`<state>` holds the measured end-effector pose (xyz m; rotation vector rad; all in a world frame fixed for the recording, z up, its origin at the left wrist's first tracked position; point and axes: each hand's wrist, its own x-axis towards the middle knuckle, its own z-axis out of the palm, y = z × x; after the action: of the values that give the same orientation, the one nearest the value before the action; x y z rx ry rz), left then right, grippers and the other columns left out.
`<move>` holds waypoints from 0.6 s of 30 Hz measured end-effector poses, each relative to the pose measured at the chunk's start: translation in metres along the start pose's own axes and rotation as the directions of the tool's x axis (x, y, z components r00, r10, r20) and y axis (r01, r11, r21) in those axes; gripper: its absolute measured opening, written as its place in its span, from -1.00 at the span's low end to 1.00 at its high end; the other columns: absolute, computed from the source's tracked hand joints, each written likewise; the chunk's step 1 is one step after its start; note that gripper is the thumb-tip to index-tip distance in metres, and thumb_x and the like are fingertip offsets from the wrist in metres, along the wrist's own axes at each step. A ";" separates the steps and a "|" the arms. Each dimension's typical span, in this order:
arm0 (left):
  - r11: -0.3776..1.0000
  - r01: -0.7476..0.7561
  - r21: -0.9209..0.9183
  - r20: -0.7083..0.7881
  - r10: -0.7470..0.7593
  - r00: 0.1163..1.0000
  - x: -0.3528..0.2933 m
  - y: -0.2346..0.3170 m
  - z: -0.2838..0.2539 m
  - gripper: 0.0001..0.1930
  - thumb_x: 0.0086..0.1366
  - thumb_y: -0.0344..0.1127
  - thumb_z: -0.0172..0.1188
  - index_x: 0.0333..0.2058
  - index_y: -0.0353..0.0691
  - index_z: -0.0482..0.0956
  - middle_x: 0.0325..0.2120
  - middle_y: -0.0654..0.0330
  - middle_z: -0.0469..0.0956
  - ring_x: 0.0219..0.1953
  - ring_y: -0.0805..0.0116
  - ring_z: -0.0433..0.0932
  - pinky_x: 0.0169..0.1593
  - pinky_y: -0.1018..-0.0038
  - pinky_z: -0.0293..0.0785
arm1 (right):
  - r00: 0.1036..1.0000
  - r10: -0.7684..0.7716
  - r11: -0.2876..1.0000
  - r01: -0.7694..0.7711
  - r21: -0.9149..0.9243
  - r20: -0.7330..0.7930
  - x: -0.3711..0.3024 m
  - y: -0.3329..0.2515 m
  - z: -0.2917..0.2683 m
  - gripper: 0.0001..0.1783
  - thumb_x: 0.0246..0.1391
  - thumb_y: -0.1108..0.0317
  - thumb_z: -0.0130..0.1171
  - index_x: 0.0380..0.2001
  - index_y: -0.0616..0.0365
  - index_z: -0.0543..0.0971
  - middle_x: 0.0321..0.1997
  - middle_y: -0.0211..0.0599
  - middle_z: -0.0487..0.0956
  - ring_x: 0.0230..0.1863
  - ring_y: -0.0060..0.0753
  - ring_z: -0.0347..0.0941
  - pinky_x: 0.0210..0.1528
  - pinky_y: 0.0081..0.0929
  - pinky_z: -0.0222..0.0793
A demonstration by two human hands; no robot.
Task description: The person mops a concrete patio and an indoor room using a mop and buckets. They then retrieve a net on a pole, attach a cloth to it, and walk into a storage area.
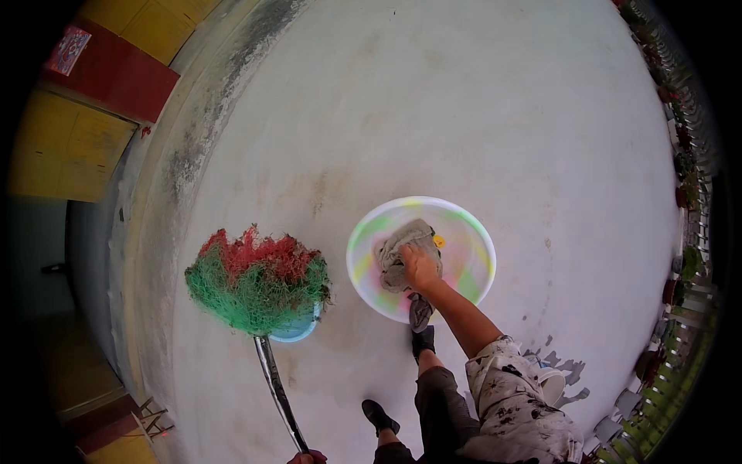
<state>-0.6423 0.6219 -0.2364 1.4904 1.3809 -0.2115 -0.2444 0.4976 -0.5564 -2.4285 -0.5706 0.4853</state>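
My left hand shows at the lower edge, closed around the dark, shiny handle of a broom. The broom's head points away from me; its bristles are green below and red above, tangled with dirt. My right arm reaches out over a wide, shallow basin with green, yellow and pink patches. A wet-looking grey-brown cloth is in the grip of my right hand, and part of it hangs down near the basin's near rim. Beside the cloth is a small yellow thing, too small to name.
A light blue basin stands partly hidden behind the broom head. Wet splashes mark the concrete floor on my right, by a white round container. Yellow and red doors line the left; potted plants and a railing run along the right.
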 end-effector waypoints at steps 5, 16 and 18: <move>0.999 0.029 -0.045 -0.051 -0.031 0.998 -0.018 0.014 0.017 -0.48 0.28 0.10 -0.16 -0.50 -0.32 0.45 -0.75 0.27 0.35 -0.74 0.52 0.28 -0.67 0.60 0.16 | 0.988 -0.083 0.978 0.105 -0.182 0.126 0.046 0.021 0.023 -0.48 -0.16 0.47 -0.03 0.00 0.15 0.30 -0.04 -0.12 0.42 -0.12 0.03 0.37 -0.11 -0.24 0.32; 0.992 0.047 -0.118 -0.125 -0.062 0.990 -0.025 0.014 0.013 -0.48 0.31 0.09 -0.24 -0.51 -0.28 0.43 -0.80 0.26 0.34 -0.78 0.52 0.29 -0.71 0.64 0.14 | 0.837 0.269 0.601 -0.532 0.596 0.476 0.015 0.011 -0.095 -0.81 -0.09 0.22 0.20 -0.56 0.12 0.54 -0.65 -0.54 0.43 -0.55 -0.61 0.35 -0.44 -0.59 0.23; 0.991 0.033 -0.131 -0.115 -0.048 0.992 -0.023 0.022 0.013 -0.48 0.32 0.09 -0.26 -0.51 -0.27 0.44 -0.81 0.29 0.34 -0.78 0.55 0.28 -0.72 0.65 0.11 | 0.823 0.196 0.434 -0.560 0.705 0.533 -0.007 -0.028 -0.168 -0.83 -0.06 0.26 0.20 -0.55 0.12 0.54 -0.62 -0.67 0.41 -0.51 -0.72 0.30 -0.41 -0.70 0.19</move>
<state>-0.6258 0.6024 -0.2137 1.3866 1.4919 -0.0582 -0.1806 0.4370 -0.4099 -1.4516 0.1479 1.1462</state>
